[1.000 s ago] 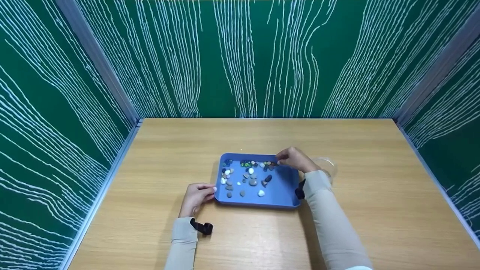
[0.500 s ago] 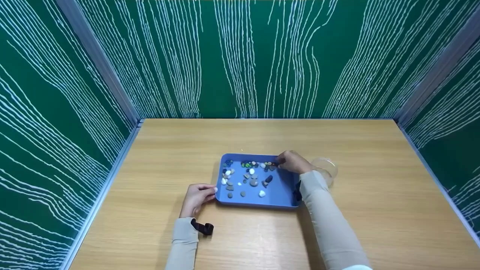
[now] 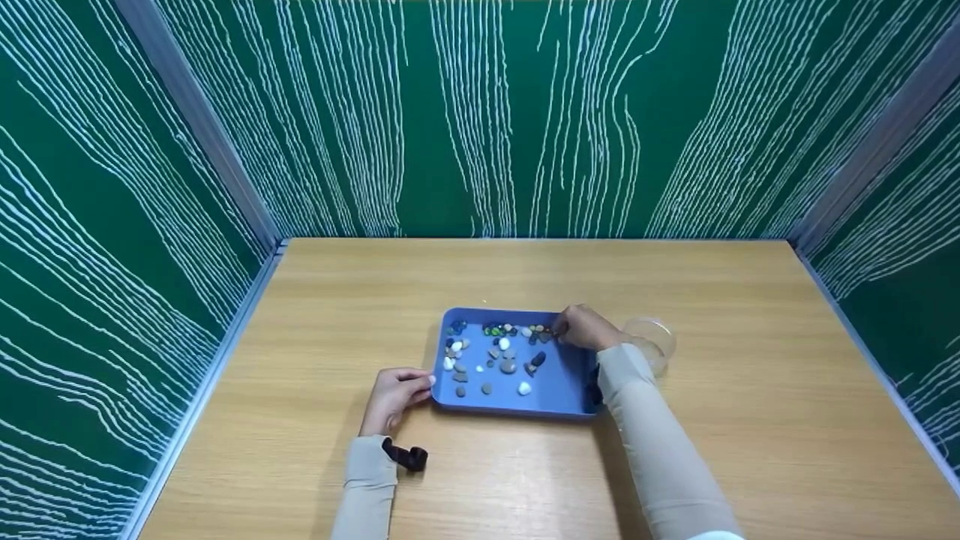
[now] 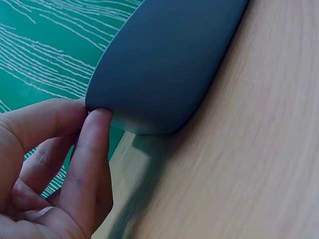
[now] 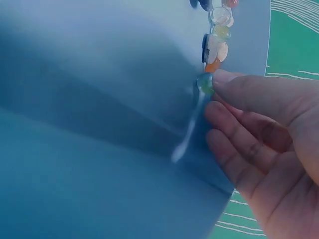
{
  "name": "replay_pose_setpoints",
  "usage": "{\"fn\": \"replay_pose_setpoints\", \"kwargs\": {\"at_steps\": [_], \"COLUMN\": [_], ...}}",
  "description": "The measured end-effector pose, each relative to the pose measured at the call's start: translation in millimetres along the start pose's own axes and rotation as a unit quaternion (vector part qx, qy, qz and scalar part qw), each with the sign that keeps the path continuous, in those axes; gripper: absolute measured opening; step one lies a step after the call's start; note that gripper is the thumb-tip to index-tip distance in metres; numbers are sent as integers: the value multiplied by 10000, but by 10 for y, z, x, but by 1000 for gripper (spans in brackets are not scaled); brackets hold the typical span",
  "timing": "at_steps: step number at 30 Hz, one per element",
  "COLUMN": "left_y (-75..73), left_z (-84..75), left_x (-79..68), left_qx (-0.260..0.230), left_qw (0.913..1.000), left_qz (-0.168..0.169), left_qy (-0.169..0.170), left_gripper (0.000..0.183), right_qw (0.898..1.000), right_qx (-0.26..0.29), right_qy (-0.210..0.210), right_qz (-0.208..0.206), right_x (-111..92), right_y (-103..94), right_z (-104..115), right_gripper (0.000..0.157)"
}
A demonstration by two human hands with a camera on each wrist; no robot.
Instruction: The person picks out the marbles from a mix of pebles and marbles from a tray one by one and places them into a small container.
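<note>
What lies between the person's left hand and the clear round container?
In the head view: the blue rectangular plastic tray, holding small mixed stones, then the right hand with its beige sleeve.

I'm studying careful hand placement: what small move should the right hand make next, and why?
Perhaps the right hand should gently release the greenish glass bead: it is at the fingertips, right beside the orange piece, and the left hand pinches the tray edge, likely steadying it.
</note>
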State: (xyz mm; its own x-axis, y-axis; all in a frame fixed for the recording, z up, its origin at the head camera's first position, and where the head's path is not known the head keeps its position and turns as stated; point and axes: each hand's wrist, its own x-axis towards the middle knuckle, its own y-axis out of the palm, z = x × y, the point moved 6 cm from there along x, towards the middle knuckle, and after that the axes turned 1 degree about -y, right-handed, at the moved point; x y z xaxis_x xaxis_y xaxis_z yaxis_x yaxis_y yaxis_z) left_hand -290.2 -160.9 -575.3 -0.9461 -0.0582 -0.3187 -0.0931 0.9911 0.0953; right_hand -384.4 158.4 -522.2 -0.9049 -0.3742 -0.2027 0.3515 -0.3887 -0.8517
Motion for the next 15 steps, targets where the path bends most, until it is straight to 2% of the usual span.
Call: {"fn": "replay_pose_setpoints", "kwargs": {"at_steps": [4,10,15], "left_y": [7,11,15], "left_z": [-6,5,-7], "left_x": [-1,3,-8], "left_qx": [-28,9,-6], "left_qw": [10000,9997,9997], "left_qz": [23,208,170], "left_qy": [21,131,158], "left_gripper": [27,30,29], "right_qw": [10000,9988,9992], "right_qx": [18,105,66], "right_qy": [-63,-455,-381], "right_qz": [4,-143,-91], "right_x": [-1,3,12], "right_y": [17,48,49], "right_z": [0,4,-9], "right_gripper": [21,18,16]}}
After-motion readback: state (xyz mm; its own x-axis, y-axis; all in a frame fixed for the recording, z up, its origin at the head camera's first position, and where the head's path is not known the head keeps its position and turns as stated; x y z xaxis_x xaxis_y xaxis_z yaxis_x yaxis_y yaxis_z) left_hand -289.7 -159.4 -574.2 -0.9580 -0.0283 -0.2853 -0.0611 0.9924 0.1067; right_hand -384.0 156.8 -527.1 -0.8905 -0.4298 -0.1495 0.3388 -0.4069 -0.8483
